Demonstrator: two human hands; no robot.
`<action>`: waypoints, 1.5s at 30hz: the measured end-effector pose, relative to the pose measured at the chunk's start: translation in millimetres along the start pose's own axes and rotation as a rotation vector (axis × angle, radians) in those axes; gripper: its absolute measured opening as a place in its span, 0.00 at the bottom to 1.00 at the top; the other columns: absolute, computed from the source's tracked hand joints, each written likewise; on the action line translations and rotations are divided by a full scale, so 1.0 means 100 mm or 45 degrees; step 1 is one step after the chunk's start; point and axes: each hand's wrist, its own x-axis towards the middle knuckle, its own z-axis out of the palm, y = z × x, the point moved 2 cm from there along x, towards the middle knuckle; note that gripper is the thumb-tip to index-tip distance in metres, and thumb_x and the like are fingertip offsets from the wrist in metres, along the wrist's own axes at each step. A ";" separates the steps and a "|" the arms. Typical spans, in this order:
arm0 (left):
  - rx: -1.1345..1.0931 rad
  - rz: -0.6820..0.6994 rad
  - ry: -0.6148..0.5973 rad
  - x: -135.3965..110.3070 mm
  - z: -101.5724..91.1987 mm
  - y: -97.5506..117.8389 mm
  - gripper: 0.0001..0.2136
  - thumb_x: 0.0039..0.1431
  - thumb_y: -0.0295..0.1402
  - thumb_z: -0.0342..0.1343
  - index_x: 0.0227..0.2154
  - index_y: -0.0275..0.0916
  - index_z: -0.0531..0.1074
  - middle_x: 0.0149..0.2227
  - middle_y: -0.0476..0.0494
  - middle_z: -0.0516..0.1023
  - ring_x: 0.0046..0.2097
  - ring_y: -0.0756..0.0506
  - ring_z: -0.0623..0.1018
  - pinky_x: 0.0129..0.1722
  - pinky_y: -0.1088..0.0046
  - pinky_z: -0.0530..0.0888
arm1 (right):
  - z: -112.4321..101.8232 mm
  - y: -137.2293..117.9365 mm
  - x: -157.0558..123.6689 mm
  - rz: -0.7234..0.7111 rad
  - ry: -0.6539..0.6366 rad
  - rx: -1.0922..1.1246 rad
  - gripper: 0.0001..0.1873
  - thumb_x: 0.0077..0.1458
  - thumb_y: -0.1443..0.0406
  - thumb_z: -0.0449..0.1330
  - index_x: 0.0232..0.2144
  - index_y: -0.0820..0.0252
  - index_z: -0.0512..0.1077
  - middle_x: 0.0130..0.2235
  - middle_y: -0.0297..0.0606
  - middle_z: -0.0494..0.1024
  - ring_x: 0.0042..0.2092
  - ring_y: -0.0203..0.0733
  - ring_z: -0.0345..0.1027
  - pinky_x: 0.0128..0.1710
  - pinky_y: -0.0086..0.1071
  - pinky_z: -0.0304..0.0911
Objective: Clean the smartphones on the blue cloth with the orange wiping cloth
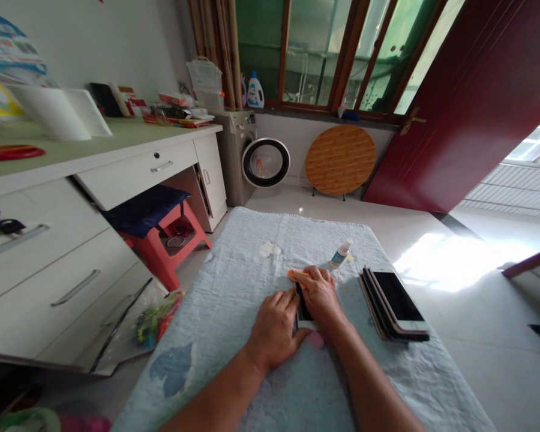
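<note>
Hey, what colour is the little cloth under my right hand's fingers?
The cloth is orange, best seen in the head view.

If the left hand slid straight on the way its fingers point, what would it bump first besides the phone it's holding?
The left hand would probably bump the right hand, which is over the phone; depth is unclear.

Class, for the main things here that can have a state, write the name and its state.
Phone: flat, held by left hand
Orange cloth: bunched under right hand
Other phones: stacked
Bottle: upright
Washer door: open
Red door: open
Round table: top tipped vertical
Curtain: drawn aside
</note>
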 end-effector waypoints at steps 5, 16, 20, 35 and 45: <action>0.076 -0.001 0.005 0.00 -0.01 0.00 0.28 0.56 0.48 0.57 0.54 0.34 0.67 0.56 0.35 0.70 0.54 0.35 0.69 0.54 0.55 0.67 | -0.04 0.07 -0.01 0.186 0.077 -0.129 0.16 0.54 0.70 0.56 0.42 0.52 0.77 0.39 0.39 0.71 0.42 0.44 0.60 0.42 0.35 0.52; 0.024 0.021 0.021 0.01 0.01 -0.04 0.27 0.57 0.45 0.57 0.54 0.33 0.67 0.56 0.33 0.70 0.56 0.35 0.68 0.56 0.55 0.66 | -0.03 0.16 0.00 0.184 0.106 -0.081 0.18 0.54 0.71 0.54 0.44 0.54 0.76 0.40 0.40 0.69 0.43 0.43 0.61 0.45 0.34 0.55; -0.003 0.043 0.000 0.02 0.02 -0.07 0.27 0.57 0.44 0.57 0.56 0.34 0.65 0.56 0.35 0.70 0.56 0.36 0.68 0.57 0.56 0.65 | 0.00 0.09 0.00 0.072 0.005 -0.075 0.19 0.58 0.66 0.54 0.50 0.44 0.73 0.47 0.39 0.69 0.45 0.45 0.59 0.47 0.37 0.54; 0.039 0.019 0.039 0.00 -0.01 -0.04 0.27 0.55 0.42 0.59 0.56 0.37 0.65 0.56 0.37 0.71 0.56 0.35 0.68 0.57 0.54 0.65 | -0.10 0.22 -0.05 0.427 0.164 -0.064 0.11 0.53 0.70 0.54 0.36 0.59 0.75 0.35 0.38 0.71 0.35 0.38 0.64 0.36 0.29 0.55; 0.058 0.010 0.069 0.00 -0.03 -0.04 0.26 0.54 0.41 0.59 0.54 0.37 0.67 0.55 0.37 0.72 0.56 0.35 0.69 0.59 0.53 0.62 | -0.18 0.19 -0.03 0.265 -0.031 0.075 0.08 0.47 0.68 0.57 0.22 0.58 0.75 0.27 0.35 0.73 0.30 0.36 0.64 0.29 0.29 0.51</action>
